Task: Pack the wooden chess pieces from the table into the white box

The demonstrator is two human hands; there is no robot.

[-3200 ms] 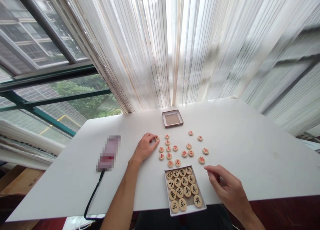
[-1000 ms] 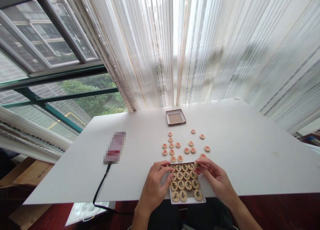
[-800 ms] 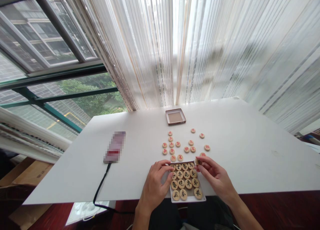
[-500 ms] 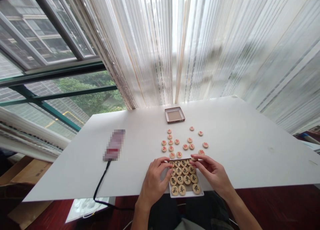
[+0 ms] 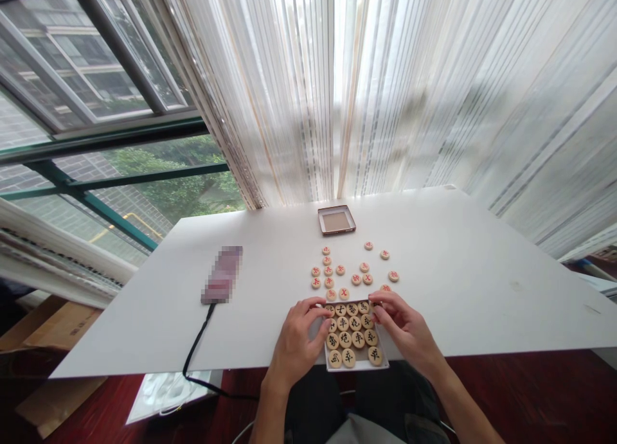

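A shallow white box at the table's front edge holds rows of round wooden pieces with black characters; its bottom row has a gap. My left hand rests at the box's upper left side, fingers apart and curved, holding nothing. At the upper right corner, my right hand pinches a round wooden piece between thumb and fingers, partly hidden by them. Beyond the box, several pieces with red characters lie scattered, among them a red-marked piece near the rim and another at the right.
An open box lid lies farther back on the white table. On the left is a blurred-out phone-like object with a black cable. Curtains and a window stand behind the table; cardboard boxes are at the lower left.
The view has shifted slightly. My right hand's piece has moved a little to the right, uncovering more of the black-marked piece in the box's top row. My left hand stays beside the box.
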